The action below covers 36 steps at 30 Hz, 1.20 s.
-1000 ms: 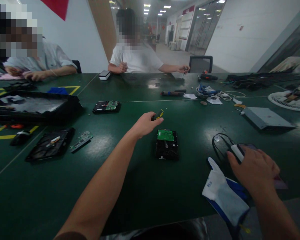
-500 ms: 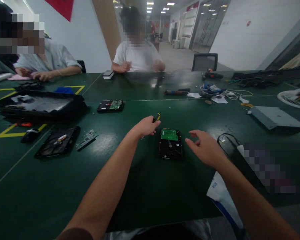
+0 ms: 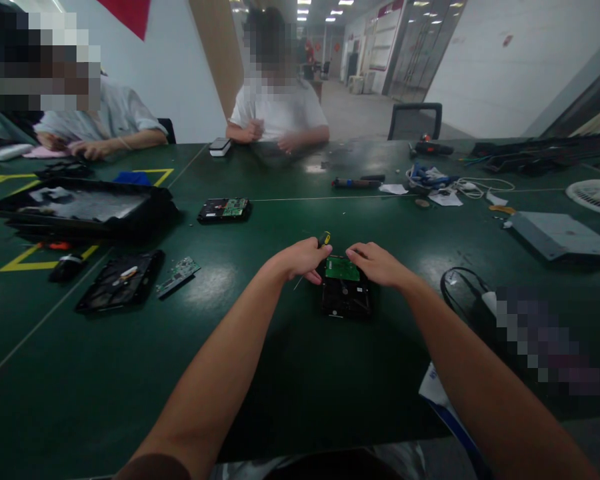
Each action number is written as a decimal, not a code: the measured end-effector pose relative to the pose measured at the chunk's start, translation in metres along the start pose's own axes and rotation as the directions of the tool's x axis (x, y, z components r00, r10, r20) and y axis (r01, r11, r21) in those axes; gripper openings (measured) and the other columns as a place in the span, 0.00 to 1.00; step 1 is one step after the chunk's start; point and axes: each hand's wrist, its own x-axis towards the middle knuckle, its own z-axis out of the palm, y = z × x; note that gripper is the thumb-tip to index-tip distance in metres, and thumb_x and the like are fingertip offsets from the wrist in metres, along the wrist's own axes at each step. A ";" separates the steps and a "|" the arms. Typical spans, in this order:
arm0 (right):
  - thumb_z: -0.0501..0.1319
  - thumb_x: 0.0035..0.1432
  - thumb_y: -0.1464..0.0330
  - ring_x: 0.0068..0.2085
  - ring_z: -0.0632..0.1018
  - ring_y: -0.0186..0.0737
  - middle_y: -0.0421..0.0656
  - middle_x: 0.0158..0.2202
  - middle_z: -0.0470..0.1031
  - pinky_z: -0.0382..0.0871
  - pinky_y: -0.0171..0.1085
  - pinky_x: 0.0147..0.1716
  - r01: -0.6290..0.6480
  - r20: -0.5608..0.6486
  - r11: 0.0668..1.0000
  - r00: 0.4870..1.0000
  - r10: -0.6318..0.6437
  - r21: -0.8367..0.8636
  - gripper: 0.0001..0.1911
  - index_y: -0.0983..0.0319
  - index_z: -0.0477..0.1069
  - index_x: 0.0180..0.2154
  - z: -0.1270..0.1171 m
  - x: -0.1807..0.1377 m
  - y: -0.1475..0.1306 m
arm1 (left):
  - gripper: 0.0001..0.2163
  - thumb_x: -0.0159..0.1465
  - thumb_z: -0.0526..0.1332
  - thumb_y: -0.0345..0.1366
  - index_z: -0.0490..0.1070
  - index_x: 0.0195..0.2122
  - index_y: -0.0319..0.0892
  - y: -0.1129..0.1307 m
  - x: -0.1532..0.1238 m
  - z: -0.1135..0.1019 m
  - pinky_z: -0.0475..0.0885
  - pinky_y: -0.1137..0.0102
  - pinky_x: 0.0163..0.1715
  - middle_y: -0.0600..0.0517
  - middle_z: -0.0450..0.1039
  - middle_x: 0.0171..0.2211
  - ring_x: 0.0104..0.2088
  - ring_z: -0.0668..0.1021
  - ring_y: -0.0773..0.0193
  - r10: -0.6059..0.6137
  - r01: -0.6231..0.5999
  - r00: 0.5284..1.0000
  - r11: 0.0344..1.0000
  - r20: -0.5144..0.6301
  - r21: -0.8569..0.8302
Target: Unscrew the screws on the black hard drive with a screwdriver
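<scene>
Green tabletop [image 3: 305, 387] fills the view. At its far left a person in a pale shirt [image 3: 105, 117] rests both forearms on the table, behind a black tray [image 3: 80, 220] that lies by yellow tape marks [image 3: 45, 257]. Nearer, an opened black drive casing [image 3: 117, 283] lies flat with a loose circuit board [image 3: 179, 275] just beside its right edge. Farther back a second hard drive [image 3: 225, 209] lies board-up, and beyond it sits a person in a white T-shirt [image 3: 280, 110].

At the centre the left hand [image 3: 303, 259] is closed in a fist round a screwdriver [image 3: 325, 238]. The yellow-and-black handle end sticks out past the fingers, and a thin stretch of shaft slants down below the hand. The hard drive [image 3: 347, 297] lies flat straight ahead of the person, its black body up and a green circuit board at its far end. The left hand sits at its far left corner. The right hand [image 3: 377, 263] rests on the far right corner with fingers bent over the green board; whether they grip it or merely lie on it cannot be told. The two hands are close together, thumbs nearly meeting.

Right of the drive a black cable [image 3: 444, 283] loops, a white and blue glove [image 3: 435, 395] lies at the near edge by the right forearm, and a grey metal cover [image 3: 560, 235] lies farther right.
</scene>
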 end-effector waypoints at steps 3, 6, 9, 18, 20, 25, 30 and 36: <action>0.55 0.75 0.56 0.45 0.79 0.49 0.51 0.45 0.80 0.72 0.47 0.46 0.071 -0.105 0.997 0.992 -0.075 -0.043 0.21 0.58 0.79 0.57 0.008 -0.001 0.009 | 0.14 0.77 0.55 0.44 0.66 0.53 0.38 0.001 0.000 0.001 0.84 0.61 0.33 0.41 0.78 0.43 0.30 0.86 0.56 0.001 -0.001 1.000 0.999 -0.013 0.039; 0.56 0.75 0.56 0.46 0.79 0.48 0.48 0.45 0.81 0.71 0.46 0.47 0.163 -0.112 0.985 0.979 -0.168 -0.056 0.19 0.57 0.81 0.53 0.012 -0.004 0.013 | 0.16 0.76 0.55 0.45 0.68 0.55 0.37 0.003 -0.001 0.004 0.83 0.62 0.31 0.40 0.79 0.42 0.29 0.85 0.55 0.012 -0.009 1.000 0.995 -0.028 0.101; 0.58 0.74 0.56 0.46 0.79 0.48 0.47 0.44 0.82 0.71 0.45 0.47 0.195 -0.103 0.979 0.974 -0.200 -0.055 0.17 0.55 0.82 0.50 0.013 -0.005 0.014 | 0.19 0.75 0.56 0.48 0.68 0.55 0.37 0.005 -0.002 0.005 0.82 0.62 0.29 0.36 0.79 0.46 0.28 0.85 0.54 0.024 -0.014 0.999 0.982 -0.047 0.188; 0.58 0.73 0.55 0.41 0.78 0.45 0.47 0.42 0.79 0.71 0.45 0.43 0.147 -0.115 0.985 0.981 -0.156 -0.087 0.19 0.57 0.80 0.54 0.013 0.000 0.015 | 0.18 0.76 0.54 0.46 0.66 0.56 0.35 0.004 0.000 0.007 0.82 0.63 0.32 0.32 0.78 0.51 0.32 0.86 0.55 0.004 -0.003 1.000 0.989 -0.003 0.149; 0.60 0.72 0.53 0.43 0.78 0.47 0.48 0.44 0.79 0.72 0.46 0.44 0.148 -0.107 0.985 0.982 -0.156 -0.086 0.20 0.57 0.80 0.55 0.012 -0.002 0.015 | 0.16 0.75 0.56 0.45 0.67 0.53 0.37 0.001 0.003 0.003 0.81 0.65 0.33 0.34 0.78 0.52 0.33 0.86 0.58 0.026 -0.022 0.999 0.992 -0.033 0.127; 0.61 0.70 0.52 0.56 0.76 0.54 0.50 0.53 0.79 0.73 0.51 0.53 0.178 -0.125 0.984 0.976 -0.180 -0.025 0.20 0.56 0.81 0.53 0.007 -0.010 0.018 | 0.14 0.70 0.63 0.46 0.74 0.33 0.41 0.001 0.005 -0.017 0.73 0.66 0.32 0.47 0.78 0.31 0.31 0.79 0.60 0.264 -0.183 0.953 0.892 -0.147 0.414; 0.61 0.71 0.54 0.57 0.77 0.54 0.50 0.54 0.79 0.73 0.52 0.54 0.172 -0.070 0.983 0.983 -0.168 0.065 0.19 0.55 0.79 0.55 0.009 -0.011 0.018 | 0.14 0.69 0.66 0.45 0.73 0.31 0.41 0.003 0.001 -0.032 0.69 0.67 0.31 0.51 0.74 0.28 0.29 0.75 0.62 0.426 -0.313 0.865 0.871 -0.264 0.379; 0.63 0.69 0.56 0.59 0.75 0.55 0.50 0.56 0.77 0.69 0.55 0.61 0.209 -0.013 0.974 0.978 -0.209 0.081 0.21 0.55 0.76 0.60 0.009 -0.010 0.018 | 0.16 0.68 0.66 0.34 0.71 0.56 0.39 0.004 0.003 -0.029 0.78 0.65 0.39 0.48 0.79 0.36 0.35 0.82 0.62 0.520 -0.516 0.772 0.848 -0.366 0.117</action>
